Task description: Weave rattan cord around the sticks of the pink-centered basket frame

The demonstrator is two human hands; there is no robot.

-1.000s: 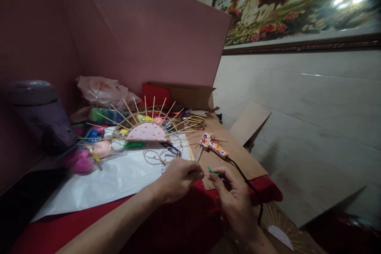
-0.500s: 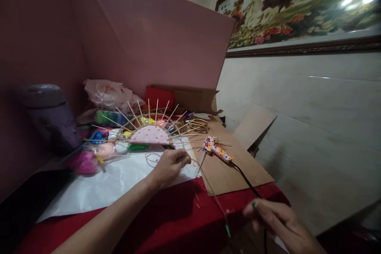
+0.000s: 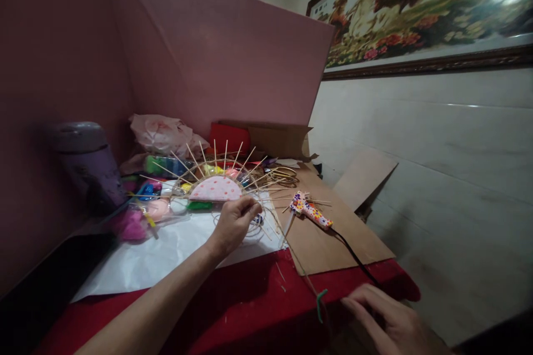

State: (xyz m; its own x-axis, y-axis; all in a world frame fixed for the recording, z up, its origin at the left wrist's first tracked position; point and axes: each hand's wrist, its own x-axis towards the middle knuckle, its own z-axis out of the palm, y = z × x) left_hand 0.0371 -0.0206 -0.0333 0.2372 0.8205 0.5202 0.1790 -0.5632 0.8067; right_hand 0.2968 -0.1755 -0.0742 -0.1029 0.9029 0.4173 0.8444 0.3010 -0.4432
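My left hand point(image 3: 237, 224) is closed in a pinch at the lower right corner of a pink, dotted half-round piece point(image 3: 216, 188) with thin sticks fanning out from its curved edge. A strand of twine point(image 3: 306, 274) runs from near those fingertips down over the table edge. Around the strand, at the table's front, hangs a bent green tie point(image 3: 320, 306). My right hand point(image 3: 385, 316) is just right of the tie and apart from it, thumb and forefinger pressed together. What it holds, if anything, I cannot make out.
A flower-patterned glue gun point(image 3: 310, 211) rests on a cardboard sheet point(image 3: 345, 244), its cord trailing off the front. White paper point(image 3: 145, 266) covers the left side. Behind are bags of coloured clay point(image 3: 137, 224), a purple bottle point(image 3: 89, 169) and coiled twine point(image 3: 285, 176).
My left hand has risen slightly towards the half-round piece. My right hand, blurred with a green bit at its fingers before, now shows none there. The green tie has shifted up and spread.
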